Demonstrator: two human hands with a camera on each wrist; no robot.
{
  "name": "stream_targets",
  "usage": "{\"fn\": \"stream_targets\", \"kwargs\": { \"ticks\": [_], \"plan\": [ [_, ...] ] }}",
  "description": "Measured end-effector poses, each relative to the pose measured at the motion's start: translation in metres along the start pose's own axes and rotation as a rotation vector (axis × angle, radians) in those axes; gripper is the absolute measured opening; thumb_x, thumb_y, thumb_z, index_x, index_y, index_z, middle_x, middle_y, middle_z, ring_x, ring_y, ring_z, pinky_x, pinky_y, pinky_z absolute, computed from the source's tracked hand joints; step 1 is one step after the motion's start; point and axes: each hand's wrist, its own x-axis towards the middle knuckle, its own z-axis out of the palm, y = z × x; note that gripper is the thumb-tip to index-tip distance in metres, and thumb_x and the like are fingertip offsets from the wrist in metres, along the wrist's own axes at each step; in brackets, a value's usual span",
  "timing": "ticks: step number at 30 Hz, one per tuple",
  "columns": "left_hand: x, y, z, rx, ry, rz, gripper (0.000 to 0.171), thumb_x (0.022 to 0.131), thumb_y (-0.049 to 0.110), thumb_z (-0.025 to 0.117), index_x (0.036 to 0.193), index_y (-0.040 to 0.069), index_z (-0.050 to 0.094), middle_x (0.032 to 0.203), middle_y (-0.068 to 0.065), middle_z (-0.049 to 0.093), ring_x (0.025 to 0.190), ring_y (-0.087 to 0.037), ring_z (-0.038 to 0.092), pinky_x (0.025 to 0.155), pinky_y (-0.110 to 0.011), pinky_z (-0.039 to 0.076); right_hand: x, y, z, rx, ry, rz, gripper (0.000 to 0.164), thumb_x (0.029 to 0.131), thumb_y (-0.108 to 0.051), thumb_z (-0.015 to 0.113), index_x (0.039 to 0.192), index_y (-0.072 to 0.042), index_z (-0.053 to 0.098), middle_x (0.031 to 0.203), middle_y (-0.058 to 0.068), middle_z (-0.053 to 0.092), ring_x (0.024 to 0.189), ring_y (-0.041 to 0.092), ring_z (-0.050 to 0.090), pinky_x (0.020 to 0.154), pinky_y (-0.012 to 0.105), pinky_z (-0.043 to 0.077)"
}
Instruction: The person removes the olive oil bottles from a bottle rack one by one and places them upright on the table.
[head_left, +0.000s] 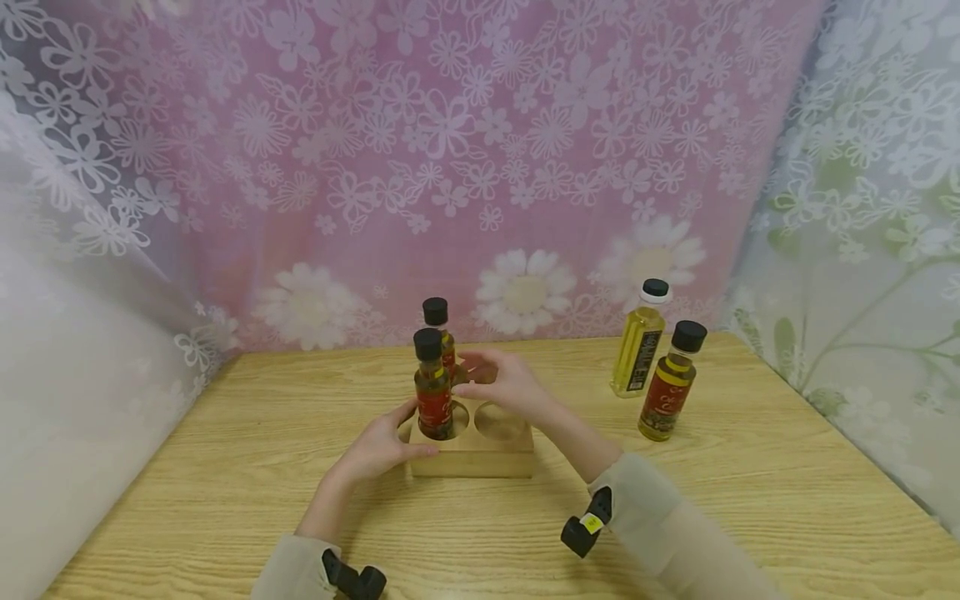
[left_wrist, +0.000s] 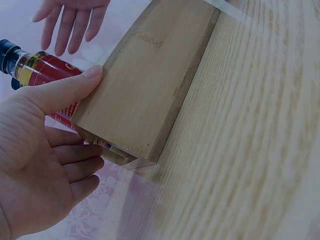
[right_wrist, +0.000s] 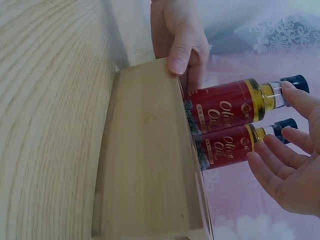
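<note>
A light wooden bottle holder with round holes stands on the table. Two olive oil bottles with red labels and black caps are upright at its left side, the front bottle partly hiding the rear bottle. My left hand grips the holder's left end; in the left wrist view its thumb lies along the wood near the front bottle. My right hand is over the holder, right of the bottles. In the right wrist view its fingers are spread loosely beside the bottle necks, holding nothing.
To the right on the wooden table stand another red-labelled olive oil bottle and a clear bottle of yellow oil with a dark label. A round hole shows at the holder's front right. A flowered pink curtain hangs behind.
</note>
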Motion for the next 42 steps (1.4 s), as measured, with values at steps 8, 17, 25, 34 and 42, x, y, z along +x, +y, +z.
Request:
{"fn": "stream_targets", "kwargs": {
  "ticks": [8, 17, 25, 34, 42],
  "plan": [
    [-0.001, -0.001, 0.0, -0.008, -0.011, 0.006, 0.092, 0.075, 0.036, 0.077, 0.147, 0.006, 0.027, 0.145, -0.017, 0.034, 0.132, -0.039, 0.029, 0.101, -0.06, 0.025, 0.007, 0.001, 0.02, -0.012, 0.008, 0.007, 0.053, 0.083, -0.025, 0.071, 0.13, -0.01, 0.053, 0.112, 0.005, 0.062, 0.101, 0.023, 0.059, 0.083, 0.04, 0.047],
    [-0.001, -0.001, -0.001, -0.017, -0.024, 0.015, 0.092, 0.076, 0.037, 0.076, 0.147, 0.003, 0.025, 0.146, -0.018, 0.03, 0.133, -0.04, 0.027, 0.101, -0.06, 0.024, 0.013, 0.002, 0.035, 0.069, -0.027, 0.133, 0.063, 0.082, -0.027, 0.072, 0.137, -0.012, 0.045, 0.117, 0.003, 0.059, 0.108, 0.021, 0.054, 0.091, 0.043, 0.044],
    [0.0, 0.0, -0.001, -0.009, -0.025, 0.008, 0.093, 0.076, 0.037, 0.076, 0.147, 0.004, 0.025, 0.147, -0.017, 0.03, 0.133, -0.038, 0.026, 0.102, -0.059, 0.024, 0.015, 0.002, 0.043, -0.032, 0.003, 0.081, 0.061, 0.081, -0.026, 0.073, 0.133, -0.007, 0.047, 0.12, 0.008, 0.057, 0.103, 0.023, 0.058, 0.084, 0.04, 0.048],
    [-0.002, -0.001, -0.001, -0.014, -0.026, 0.009, 0.094, 0.076, 0.037, 0.076, 0.146, 0.001, 0.025, 0.147, -0.019, 0.029, 0.133, -0.039, 0.026, 0.101, -0.059, 0.025, 0.009, 0.002, 0.042, -0.047, 0.036, 0.054, 0.055, 0.081, -0.027, 0.073, 0.129, -0.01, 0.05, 0.115, 0.004, 0.059, 0.098, 0.021, 0.058, 0.08, 0.038, 0.05],
    [-0.002, -0.001, -0.001, -0.032, -0.032, 0.015, 0.093, 0.077, 0.035, 0.075, 0.146, -0.001, 0.024, 0.147, -0.02, 0.027, 0.134, -0.039, 0.025, 0.102, -0.058, 0.026, 0.007, 0.007, 0.039, -0.058, 0.065, 0.03, 0.056, 0.08, -0.029, 0.074, 0.127, -0.009, 0.052, 0.113, 0.004, 0.06, 0.097, 0.022, 0.058, 0.078, 0.037, 0.05]
  ]
}}
